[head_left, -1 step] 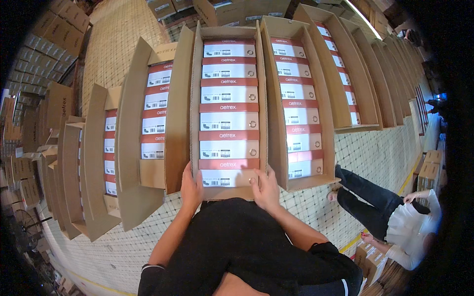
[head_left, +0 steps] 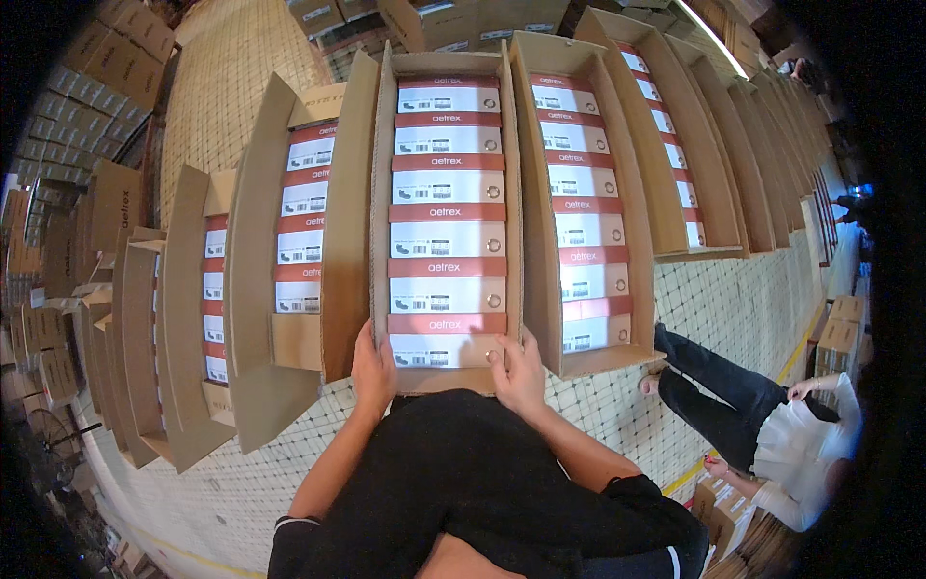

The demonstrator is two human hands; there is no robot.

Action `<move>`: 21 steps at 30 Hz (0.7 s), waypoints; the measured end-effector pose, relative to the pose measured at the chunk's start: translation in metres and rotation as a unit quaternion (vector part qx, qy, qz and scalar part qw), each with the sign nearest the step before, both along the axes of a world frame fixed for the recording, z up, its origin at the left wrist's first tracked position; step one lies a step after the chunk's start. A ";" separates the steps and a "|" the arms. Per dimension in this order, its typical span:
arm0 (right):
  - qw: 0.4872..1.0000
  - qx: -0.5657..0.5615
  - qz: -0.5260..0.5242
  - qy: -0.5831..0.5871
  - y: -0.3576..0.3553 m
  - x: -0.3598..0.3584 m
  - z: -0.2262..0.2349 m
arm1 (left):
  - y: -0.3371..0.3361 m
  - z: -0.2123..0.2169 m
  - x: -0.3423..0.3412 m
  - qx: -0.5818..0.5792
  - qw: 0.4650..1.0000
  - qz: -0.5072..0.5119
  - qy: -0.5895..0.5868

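A long open cardboard carton (head_left: 434, 380) lies lengthwise in front of me, packed with a row of red and white shoe boxes (head_left: 447, 241) with labels facing up. My left hand (head_left: 371, 369) grips the carton's near left corner. My right hand (head_left: 521, 374) grips the near right corner, with its fingertips on the nearest shoe box (head_left: 434, 352). My dark-clothed knees hide the carton's near bottom edge.
Similar open cartons of shoe boxes lie side by side to the left (head_left: 299, 222) and right (head_left: 584, 222) on a netted surface (head_left: 733, 289). A person in dark trousers and a white top (head_left: 772, 429) crouches at the right. Stacked closed cartons (head_left: 58, 241) stand at the far left.
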State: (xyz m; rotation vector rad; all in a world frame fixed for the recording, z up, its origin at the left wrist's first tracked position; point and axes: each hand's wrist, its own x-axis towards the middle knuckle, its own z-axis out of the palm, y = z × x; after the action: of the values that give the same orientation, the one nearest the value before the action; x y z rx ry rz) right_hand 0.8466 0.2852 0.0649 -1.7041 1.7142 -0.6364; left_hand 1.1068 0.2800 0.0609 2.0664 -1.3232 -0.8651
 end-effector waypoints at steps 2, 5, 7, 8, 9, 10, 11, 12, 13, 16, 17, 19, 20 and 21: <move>0.999 -0.021 -0.018 -0.025 -0.001 0.000 -0.008 | -0.008 0.001 -0.003 0.036 0.999 0.024 -0.013; 0.999 -0.028 -0.012 -0.026 -0.009 0.000 -0.018 | -0.014 0.003 -0.004 0.055 0.997 0.034 -0.035; 1.000 -0.025 0.004 -0.018 -0.011 -0.003 -0.019 | -0.015 0.005 -0.006 0.068 0.996 0.043 -0.049; 0.999 -0.025 0.022 -0.005 -0.011 -0.004 -0.018 | -0.014 0.006 -0.008 0.060 0.995 0.048 -0.061; 0.999 -0.030 0.037 0.004 -0.013 -0.006 -0.017 | -0.016 0.006 -0.009 0.065 0.995 0.051 -0.055; 0.999 -0.020 0.050 -0.004 -0.014 -0.007 -0.017 | -0.016 0.006 -0.009 0.066 0.995 0.052 -0.052; 0.999 -0.006 0.050 -0.014 -0.014 -0.008 -0.017 | -0.017 0.007 -0.009 0.066 0.995 0.057 -0.049; 0.999 0.005 0.048 -0.024 -0.015 -0.009 -0.018 | -0.017 0.006 -0.009 0.066 0.995 0.056 -0.049; 0.998 0.017 0.048 -0.033 -0.015 -0.009 -0.019 | -0.017 0.007 -0.009 0.066 0.995 0.058 -0.049; 0.997 -0.035 0.058 -0.029 -0.016 -0.009 -0.026 | -0.015 0.006 -0.009 0.072 0.994 0.065 -0.054; 0.997 -0.033 0.063 -0.024 -0.016 -0.009 -0.027 | -0.015 0.005 -0.008 0.088 0.992 0.071 -0.056; 0.997 -0.034 0.060 -0.037 -0.014 -0.010 -0.029 | -0.014 0.005 -0.008 0.080 0.992 0.060 -0.078; 0.997 -0.027 0.066 -0.028 -0.012 -0.010 -0.029 | -0.014 0.004 -0.008 0.083 0.990 0.059 -0.093; 0.998 -0.010 0.058 -0.033 -0.010 -0.011 -0.028 | -0.014 0.003 -0.009 0.077 0.992 0.062 -0.078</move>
State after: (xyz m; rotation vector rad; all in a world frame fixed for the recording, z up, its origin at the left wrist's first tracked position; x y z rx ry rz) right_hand 0.8359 0.2748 0.0364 -1.7632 1.5558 -0.6514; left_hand 1.0981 0.2664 0.0644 2.3507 -1.2248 -0.7863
